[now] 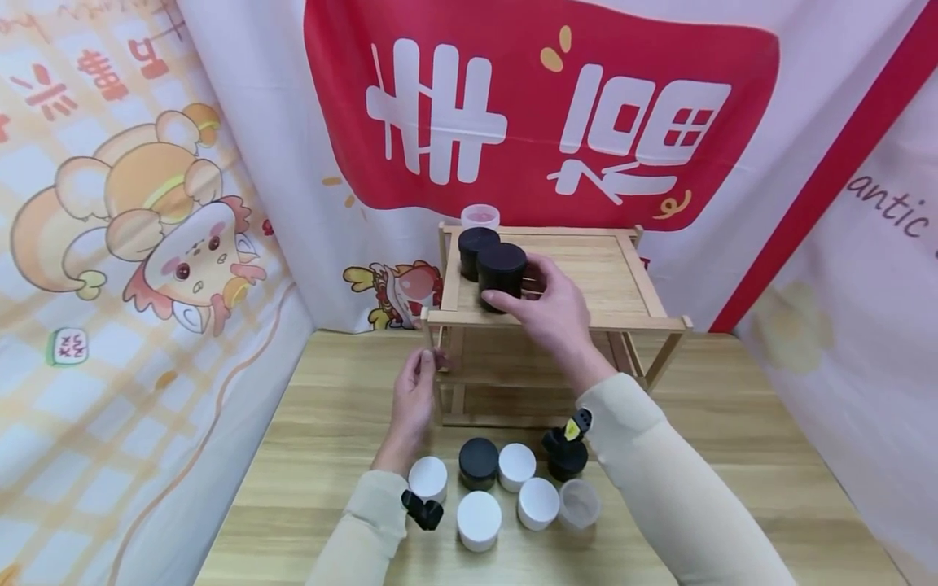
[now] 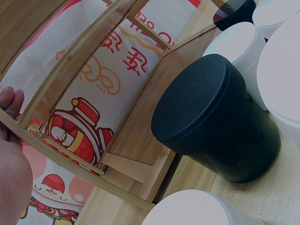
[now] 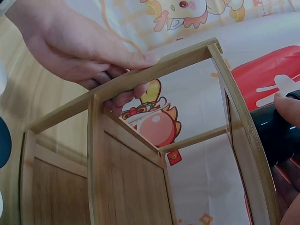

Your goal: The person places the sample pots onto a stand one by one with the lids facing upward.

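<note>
A black lidded jar (image 1: 501,277) is at the front left of the wooden shelf rack's (image 1: 579,268) top board, and my right hand (image 1: 557,313) grips it between thumb and fingers. Just behind it stands another black jar (image 1: 471,246), with a translucent jar (image 1: 479,216) at the back corner. Lower down, my left hand (image 1: 412,399) holds the rack's left front post; the right wrist view shows its thumb on one side of the wood (image 3: 154,70) and fingertips curled on the other. Only part of my right hand (image 3: 288,110) shows there, on the dark jar.
In front of the rack, several jars stand on the wooden table (image 1: 278,488): white ones (image 1: 479,521), a black one (image 1: 479,464), another black one (image 1: 567,462) partly behind the right wrist camera, and a translucent one (image 1: 579,505). Printed cloth (image 1: 249,163) hangs behind and beside.
</note>
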`<action>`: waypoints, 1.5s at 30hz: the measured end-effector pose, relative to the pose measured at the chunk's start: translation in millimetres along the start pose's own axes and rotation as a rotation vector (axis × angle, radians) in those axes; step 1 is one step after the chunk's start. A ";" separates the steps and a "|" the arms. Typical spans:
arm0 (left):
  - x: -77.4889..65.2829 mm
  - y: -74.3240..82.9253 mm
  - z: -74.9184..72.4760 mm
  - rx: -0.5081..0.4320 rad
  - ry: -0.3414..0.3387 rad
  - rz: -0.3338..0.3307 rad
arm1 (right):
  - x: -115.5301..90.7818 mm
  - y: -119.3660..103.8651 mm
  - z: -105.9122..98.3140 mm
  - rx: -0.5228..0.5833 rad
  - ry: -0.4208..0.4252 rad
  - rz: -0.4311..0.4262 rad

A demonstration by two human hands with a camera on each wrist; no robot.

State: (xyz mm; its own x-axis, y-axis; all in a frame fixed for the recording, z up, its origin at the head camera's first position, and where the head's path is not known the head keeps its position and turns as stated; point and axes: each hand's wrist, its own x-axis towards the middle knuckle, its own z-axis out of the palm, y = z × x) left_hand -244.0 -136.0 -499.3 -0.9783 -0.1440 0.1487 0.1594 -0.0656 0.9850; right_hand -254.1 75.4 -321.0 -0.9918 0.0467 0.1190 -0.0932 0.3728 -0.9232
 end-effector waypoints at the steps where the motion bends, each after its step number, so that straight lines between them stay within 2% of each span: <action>1: -0.1 -0.4 -1.1 0.003 0.006 -0.005 | 0.1 -0.9 1.1 -0.002 -0.001 0.001; 8: 0.3 -1.0 -6.3 0.005 0.030 -0.006 | 0.6 -6.0 6.8 -0.022 -0.013 -0.004; 17: 0.5 -0.2 -4.7 0.003 0.031 0.004 | 0.7 -8.1 9.9 -0.083 -0.013 0.001; 36: -0.9 0.8 -1.6 0.026 0.002 0.027 | 1.2 -12.0 17.9 -0.099 -0.034 0.004; 45: 0.0 -0.3 -1.8 0.004 -0.009 0.031 | 1.5 -11.0 17.7 -0.102 -0.036 -0.012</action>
State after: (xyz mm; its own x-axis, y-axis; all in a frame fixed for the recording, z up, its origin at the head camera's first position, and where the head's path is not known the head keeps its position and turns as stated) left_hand -243.8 -137.8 -499.8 -0.9742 -0.1367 0.1797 0.1889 -0.0577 0.9803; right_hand -256.1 55.0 -317.2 -0.9933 0.0094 0.1149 -0.0974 0.4654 -0.8797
